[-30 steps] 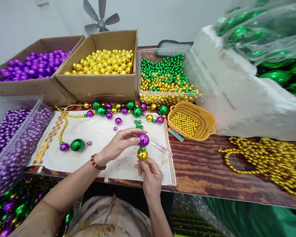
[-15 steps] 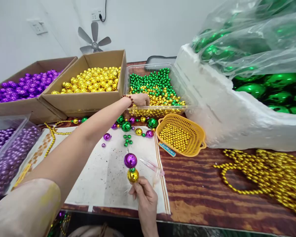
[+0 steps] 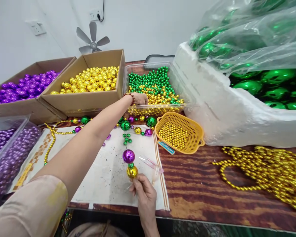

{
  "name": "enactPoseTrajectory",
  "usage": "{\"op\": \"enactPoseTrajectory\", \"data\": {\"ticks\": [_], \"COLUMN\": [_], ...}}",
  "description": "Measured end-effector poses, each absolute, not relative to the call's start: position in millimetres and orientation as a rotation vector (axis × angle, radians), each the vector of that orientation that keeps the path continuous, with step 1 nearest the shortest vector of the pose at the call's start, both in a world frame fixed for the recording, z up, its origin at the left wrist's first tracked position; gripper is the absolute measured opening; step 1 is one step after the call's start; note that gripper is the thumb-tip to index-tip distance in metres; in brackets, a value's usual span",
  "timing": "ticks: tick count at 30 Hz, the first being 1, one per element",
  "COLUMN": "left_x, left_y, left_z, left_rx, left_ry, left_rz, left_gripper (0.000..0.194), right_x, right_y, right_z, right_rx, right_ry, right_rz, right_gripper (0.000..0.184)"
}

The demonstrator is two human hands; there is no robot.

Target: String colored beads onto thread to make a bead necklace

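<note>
Glossy wood-grain table. Rough-edged white foam box at R; flat white cloth; clear rect. plastic bin w/ smooth green + gold beads. L hand is in bin, fingertips hidden; can't tell if gripping. R hand pinches thumb + fingers together on base of shiny bead stack: purple, green, gold, btwn cloth's edges, gold nearest grip.

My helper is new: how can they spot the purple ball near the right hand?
Find the white cloth on the table. Over it, the right hand holds, in line, a gold ball, green bead and, farthest out, the purple ball. Of the three, it alone is purple.
</note>
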State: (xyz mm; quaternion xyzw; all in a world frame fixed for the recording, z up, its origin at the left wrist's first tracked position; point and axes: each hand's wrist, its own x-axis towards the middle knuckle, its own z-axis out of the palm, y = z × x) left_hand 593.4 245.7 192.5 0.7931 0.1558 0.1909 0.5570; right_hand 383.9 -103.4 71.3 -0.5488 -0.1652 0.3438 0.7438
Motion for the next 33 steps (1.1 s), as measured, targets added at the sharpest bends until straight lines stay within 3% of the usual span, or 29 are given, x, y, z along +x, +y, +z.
{"op": "enactPoseTrajectory", "data": {"ticks": [4, 8, 16, 33], "left_x": [559.3, 478.6, 331.7, 290.3], "left_y": [224.4, 182.2, 116.2, 105.8], "left_z": [216.6, 236.1, 202.1, 188.4], "left_rx": [1.834, 1.361, 0.825, 0.771], "left_ry": [0.441, 0.333, 0.342, 0.387], "left_rz": [0.344, 0.451, 0.411, 0.461], "left_gripper": [0.015, 0.009, 0.021, 0.020], "right_x": [382.4, 378.4, 368.1, 353.0], "right_y": [-102.8, -104.7, -110.9, -113.5], "right_z": [74.4, 83.2, 113.1, 128.5], "right_rx": [-1.176, -1.201, -1.296, -1.399], "right_ry": [-0.343, -0.339, -0.448, -0.516], "right_rz": [0.735, 0.672, 0.605, 0.681], "right_gripper": [0.027, 0.024, 0.019, 0.022]}}
